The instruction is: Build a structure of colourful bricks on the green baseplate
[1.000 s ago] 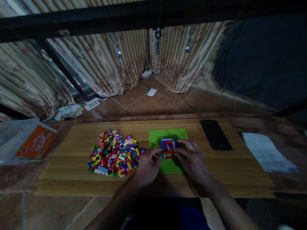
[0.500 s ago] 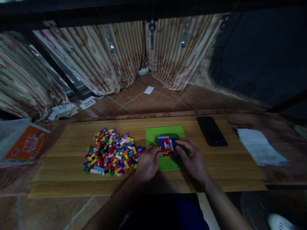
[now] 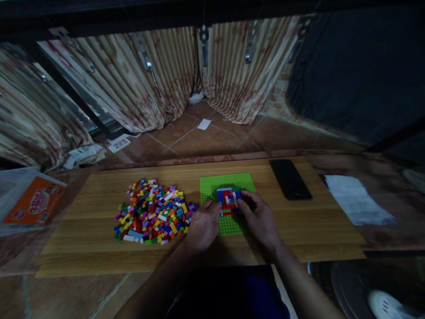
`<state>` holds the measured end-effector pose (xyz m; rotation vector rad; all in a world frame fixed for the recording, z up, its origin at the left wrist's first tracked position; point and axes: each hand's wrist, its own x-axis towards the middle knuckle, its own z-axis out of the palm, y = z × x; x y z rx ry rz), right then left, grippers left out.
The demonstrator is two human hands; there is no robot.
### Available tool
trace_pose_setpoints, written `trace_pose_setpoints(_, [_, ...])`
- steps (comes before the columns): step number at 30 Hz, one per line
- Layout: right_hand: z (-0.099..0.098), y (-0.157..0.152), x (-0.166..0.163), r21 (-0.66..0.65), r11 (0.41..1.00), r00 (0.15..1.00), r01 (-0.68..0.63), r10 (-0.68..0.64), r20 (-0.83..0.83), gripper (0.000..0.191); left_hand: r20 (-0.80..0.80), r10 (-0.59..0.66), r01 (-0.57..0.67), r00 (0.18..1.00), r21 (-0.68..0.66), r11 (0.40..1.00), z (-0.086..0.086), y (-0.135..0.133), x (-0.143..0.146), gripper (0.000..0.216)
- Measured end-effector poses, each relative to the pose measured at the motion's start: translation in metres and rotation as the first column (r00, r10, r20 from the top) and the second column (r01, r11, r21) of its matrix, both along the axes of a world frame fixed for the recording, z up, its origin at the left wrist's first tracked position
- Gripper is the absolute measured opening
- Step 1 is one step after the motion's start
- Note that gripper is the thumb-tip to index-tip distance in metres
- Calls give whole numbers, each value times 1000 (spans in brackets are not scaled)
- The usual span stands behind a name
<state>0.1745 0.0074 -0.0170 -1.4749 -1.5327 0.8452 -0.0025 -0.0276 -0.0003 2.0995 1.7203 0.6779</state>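
A small structure of toy bricks (image 3: pixel 227 199), mostly red and blue with some white, is at the middle of a green studded baseplate (image 3: pixel 209 181). My left hand (image 3: pixel 203 225) grips its left side, thumb and fingers closed at the near left corner. On the other side, my right hand (image 3: pixel 260 217) pinches the structure's blue right end between thumb and fingers. The fingers cover parts of both ends. I cannot tell whether the structure is fixed to the plate. Left of the baseplate lies a heap of loose multicoloured bricks (image 3: pixel 152 212).
The wooden table (image 3: pixel 99 257) also bears a black phone (image 3: pixel 290 179) at the back right. A sheet of white paper (image 3: pixel 357 199) lies past the right edge. A clear box with an orange label (image 3: pixel 35 201) stands at the left. Striped curtains (image 3: pixel 159 79) hang behind.
My right hand has shifted slightly left and closed in on the structure's right end. My left hand keeps its hold. The whole view has moved a little.
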Motion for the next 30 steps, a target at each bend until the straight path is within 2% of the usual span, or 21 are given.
trace_pose_setpoints(18, [-1,-1,-10,26,999,986,44,-48,159,42,-129,-18,14,992,-27,1000,-1,0,1,26])
trace_pose_setpoints(30, [-8,-3,-10,73,997,980,19,-33,195,44,-116,-54,61,992,53,997,-13,0,-2,23])
